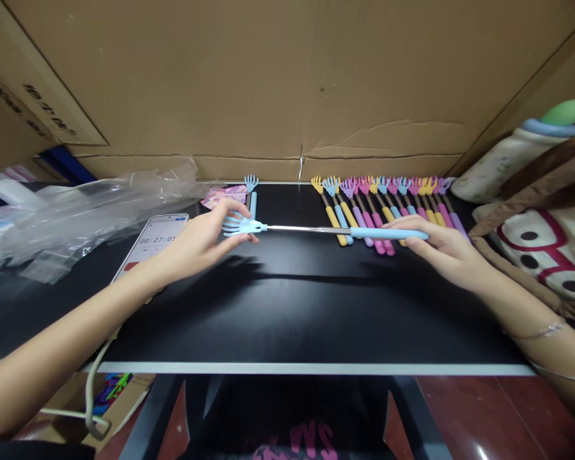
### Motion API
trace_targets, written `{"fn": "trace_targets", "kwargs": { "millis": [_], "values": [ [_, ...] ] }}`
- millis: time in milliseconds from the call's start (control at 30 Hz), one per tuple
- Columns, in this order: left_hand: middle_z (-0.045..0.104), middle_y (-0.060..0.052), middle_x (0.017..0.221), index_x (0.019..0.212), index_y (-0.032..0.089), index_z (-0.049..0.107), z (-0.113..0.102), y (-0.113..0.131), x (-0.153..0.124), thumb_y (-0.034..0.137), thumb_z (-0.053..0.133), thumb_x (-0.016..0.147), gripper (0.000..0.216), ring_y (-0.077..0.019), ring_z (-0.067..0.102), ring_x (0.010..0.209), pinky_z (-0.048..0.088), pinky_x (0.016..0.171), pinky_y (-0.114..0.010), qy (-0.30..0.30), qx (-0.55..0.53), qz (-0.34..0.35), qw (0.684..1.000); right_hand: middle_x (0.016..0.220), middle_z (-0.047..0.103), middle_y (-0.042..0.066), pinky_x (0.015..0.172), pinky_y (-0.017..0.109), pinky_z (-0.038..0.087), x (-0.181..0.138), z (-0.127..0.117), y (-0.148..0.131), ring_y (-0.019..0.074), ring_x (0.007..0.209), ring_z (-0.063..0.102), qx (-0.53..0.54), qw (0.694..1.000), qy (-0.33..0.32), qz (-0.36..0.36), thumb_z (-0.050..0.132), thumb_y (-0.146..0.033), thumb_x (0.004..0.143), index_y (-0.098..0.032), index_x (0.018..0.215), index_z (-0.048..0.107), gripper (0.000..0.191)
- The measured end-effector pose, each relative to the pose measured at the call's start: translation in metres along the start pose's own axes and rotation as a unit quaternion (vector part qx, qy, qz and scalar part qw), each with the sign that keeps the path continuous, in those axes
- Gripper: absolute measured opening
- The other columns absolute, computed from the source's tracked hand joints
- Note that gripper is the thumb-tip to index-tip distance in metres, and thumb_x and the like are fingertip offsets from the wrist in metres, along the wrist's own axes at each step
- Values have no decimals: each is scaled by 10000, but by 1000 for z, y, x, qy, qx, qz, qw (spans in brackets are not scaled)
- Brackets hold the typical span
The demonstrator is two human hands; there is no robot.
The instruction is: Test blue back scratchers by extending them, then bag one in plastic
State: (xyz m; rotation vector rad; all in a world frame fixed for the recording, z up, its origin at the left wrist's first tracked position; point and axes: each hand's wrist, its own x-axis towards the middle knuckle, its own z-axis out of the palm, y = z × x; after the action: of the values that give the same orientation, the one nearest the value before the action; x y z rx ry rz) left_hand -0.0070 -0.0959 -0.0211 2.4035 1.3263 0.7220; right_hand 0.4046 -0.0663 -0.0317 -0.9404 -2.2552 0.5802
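Note:
A light blue back scratcher (306, 229) with an extended metal rod is held level above the black table, its shadow falling below it. My left hand (204, 239) pinches the claw-shaped head between thumb and fingers. At the other end, my right hand (443, 249) grips the blue handle. Behind my right hand lies a row of several collapsed back scratchers (359, 220) in yellow, blue, purple and pink. Another blue back scratcher (252, 191) lies beyond my left hand, partly hidden by it, beside a pink printed packet (224, 195).
A phone (156, 239) showing a running timer lies left of my left hand, near crumpled clear plastic bags (96, 207). Cardboard (268, 83) walls off the back. At right stand a white bottle-shaped item (498, 160) and a cloth bag with cartoon eyes (551, 246).

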Motion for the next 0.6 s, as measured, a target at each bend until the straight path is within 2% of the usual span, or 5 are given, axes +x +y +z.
{"fn": "trace_targets", "kwargs": {
  "millis": [333, 500, 600],
  "values": [
    [753, -40, 947, 1097, 213, 395, 3, 10, 1, 375, 447, 959, 219, -196, 692, 947, 471, 843, -308, 8, 5, 16, 1000, 925, 686, 73, 837, 387, 485, 2, 8, -14, 221, 907, 601, 11, 999, -3, 31, 507, -457, 943, -225, 1052, 694, 317],
    [752, -36, 935, 1053, 218, 388, 13, 25, 9, 379, 445, 929, 211, -189, 704, 891, 479, 821, -309, -23, -22, 9, 999, 1052, 701, 53, 896, 406, 475, 6, 21, -22, 241, 1009, 608, 9, 999, -35, 20, 479, -461, 954, -274, 1063, 723, 326],
    [749, -32, 932, 1044, 222, 387, 15, 29, 12, 379, 450, 922, 208, -184, 700, 877, 473, 809, -305, -28, -30, 6, 999, 1058, 702, 45, 890, 414, 477, 7, 24, -25, 246, 1004, 613, 2, 999, -33, 25, 475, -457, 957, -286, 1076, 718, 320]
  ]
}}
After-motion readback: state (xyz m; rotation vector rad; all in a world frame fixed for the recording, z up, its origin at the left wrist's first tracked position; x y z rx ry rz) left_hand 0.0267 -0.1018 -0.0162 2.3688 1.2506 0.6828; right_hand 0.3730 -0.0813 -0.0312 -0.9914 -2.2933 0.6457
